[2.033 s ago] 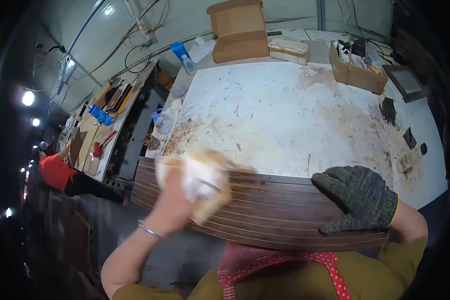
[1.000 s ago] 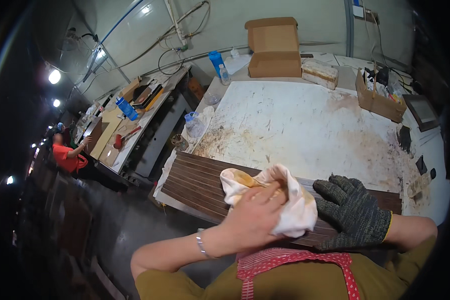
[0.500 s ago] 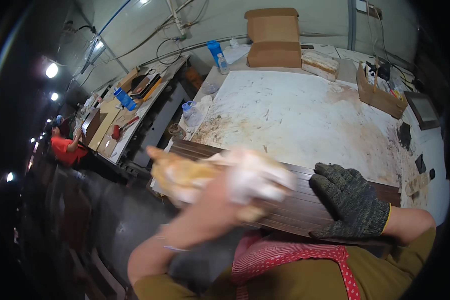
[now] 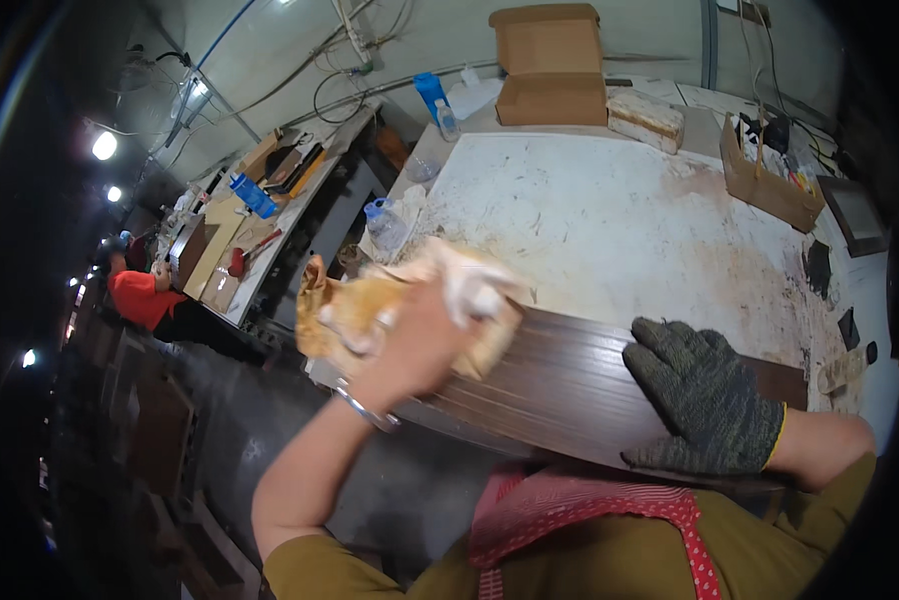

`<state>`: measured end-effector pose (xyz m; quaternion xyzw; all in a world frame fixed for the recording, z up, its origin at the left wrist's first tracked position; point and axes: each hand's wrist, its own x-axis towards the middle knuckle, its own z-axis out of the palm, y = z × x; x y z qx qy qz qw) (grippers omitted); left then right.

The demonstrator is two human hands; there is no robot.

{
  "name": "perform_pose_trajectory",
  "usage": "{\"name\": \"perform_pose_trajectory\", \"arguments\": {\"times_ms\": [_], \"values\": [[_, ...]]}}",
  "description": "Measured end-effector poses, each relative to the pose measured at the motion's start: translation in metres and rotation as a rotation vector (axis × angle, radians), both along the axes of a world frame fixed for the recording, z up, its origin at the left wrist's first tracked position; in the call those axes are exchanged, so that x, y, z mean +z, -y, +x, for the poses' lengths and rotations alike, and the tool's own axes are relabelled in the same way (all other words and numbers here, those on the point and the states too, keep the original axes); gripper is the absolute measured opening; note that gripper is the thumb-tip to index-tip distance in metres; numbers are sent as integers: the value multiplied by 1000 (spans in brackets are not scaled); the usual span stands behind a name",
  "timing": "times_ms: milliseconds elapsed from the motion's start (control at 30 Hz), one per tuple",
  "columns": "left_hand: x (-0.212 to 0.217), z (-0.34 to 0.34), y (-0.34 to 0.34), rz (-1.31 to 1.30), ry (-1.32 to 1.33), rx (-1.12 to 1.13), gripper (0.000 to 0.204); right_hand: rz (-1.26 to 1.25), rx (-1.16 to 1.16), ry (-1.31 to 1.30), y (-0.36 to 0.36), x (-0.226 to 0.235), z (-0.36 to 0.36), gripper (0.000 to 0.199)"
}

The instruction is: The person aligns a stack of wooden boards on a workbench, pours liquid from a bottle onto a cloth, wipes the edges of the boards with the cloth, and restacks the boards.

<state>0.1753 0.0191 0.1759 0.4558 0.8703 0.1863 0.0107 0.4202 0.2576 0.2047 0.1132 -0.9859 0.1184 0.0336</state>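
A dark brown wooden board (image 4: pixel 570 385) with long grooves lies across the near edge of the worktable. My bare left hand (image 4: pixel 420 335), with a bangle at the wrist, grips a yellow-stained white cloth (image 4: pixel 355 310) bunched against the board's left part. The cloth covers that end, and some of my fingers are blurred or hidden in it. On the right part of the board rests my right hand (image 4: pixel 710 405) in a dark knitted glove, palm down with the fingers spread, holding nothing.
The white, stained tabletop (image 4: pixel 590 210) stretches beyond the board. An open cardboard box (image 4: pixel 550 100) and a wrapped block (image 4: pixel 646 122) stand at the back. At right are a carton of odds and ends (image 4: pixel 765 185) and a bottle (image 4: pixel 845 370). A person in red (image 4: pixel 140 298) stands at the left bench.
My left hand has slid the cloth leftward along the board, baring more of its middle. My gloved right hand stays in about the same place.
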Motion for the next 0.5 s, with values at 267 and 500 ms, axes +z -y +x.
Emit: {"name": "perform_pose_trajectory", "arguments": {"times_ms": [267,500], "values": [[-1,60,-46,-12,-260,-324,46,-72,-23,26,-2,-4,-4,83],[4,-39,47,36,-120,70,28,-52,5,-39,-6,-4,-3,80]]}}
